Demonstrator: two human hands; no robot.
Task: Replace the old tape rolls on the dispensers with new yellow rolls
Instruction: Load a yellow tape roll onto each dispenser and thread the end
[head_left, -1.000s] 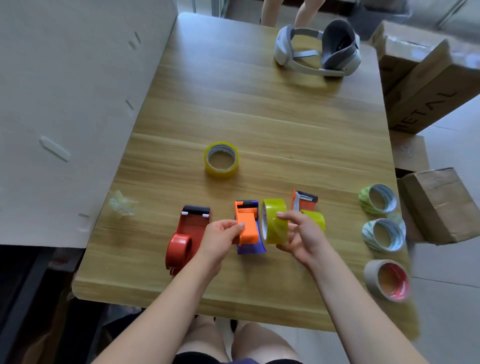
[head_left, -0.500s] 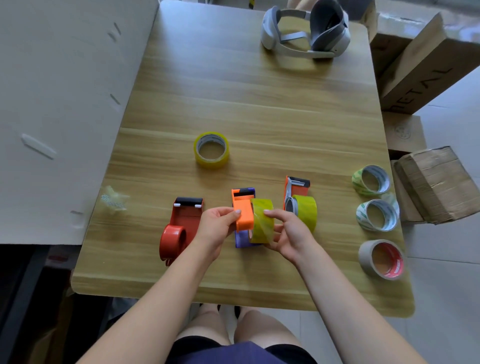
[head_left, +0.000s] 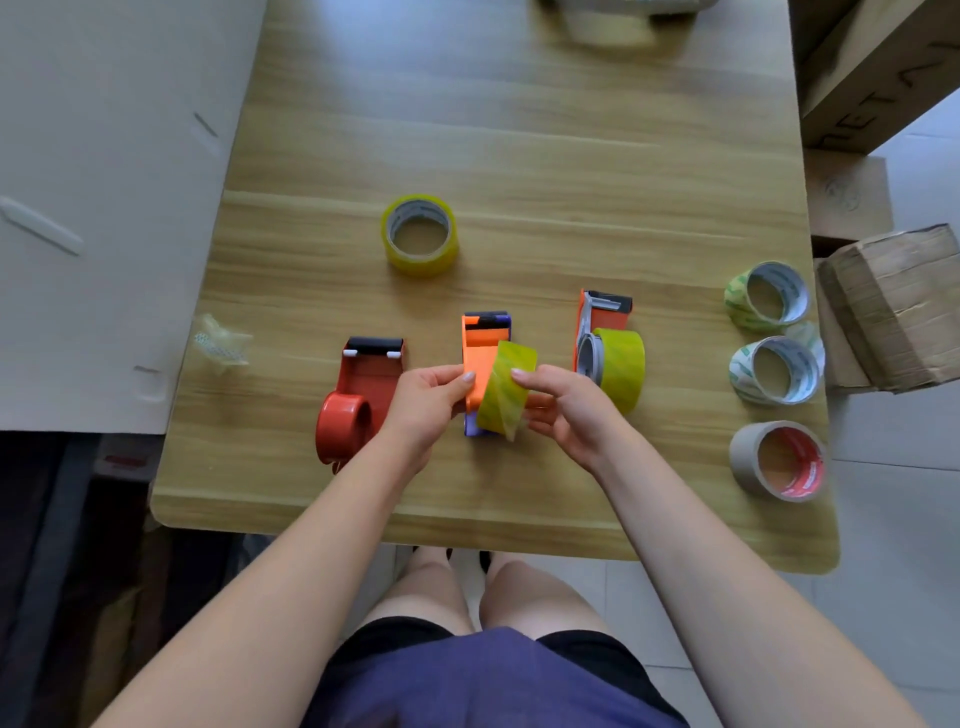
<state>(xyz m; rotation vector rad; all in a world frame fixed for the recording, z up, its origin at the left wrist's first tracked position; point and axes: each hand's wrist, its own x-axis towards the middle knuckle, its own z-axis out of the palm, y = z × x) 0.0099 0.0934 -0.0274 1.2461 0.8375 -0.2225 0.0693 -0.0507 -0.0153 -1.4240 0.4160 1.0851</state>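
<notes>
Right dispenser (head_left: 610, 314) loaded. Your left hand (head_left: 426, 405) grips middle dispenser (head_left: 480, 358) near table (head_left: 519, 156) front; right hand (head_left: 566, 410) pinches yellow roll (head_left: 506, 389) against it, seemingly unseated. Red dispenser (head_left: 371, 379) bare; spare roll (head_left: 421, 262) waiting.

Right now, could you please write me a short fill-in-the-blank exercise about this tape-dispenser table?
The left hand grips the orange-and-purple plastic dispenser while the right hand holds a ___ tape roll at it.
The red plastic dispenser carries ___ roll.
___ loose rolls line the right edge of the wooden table.
Missing words: yellow; no; three.
</notes>
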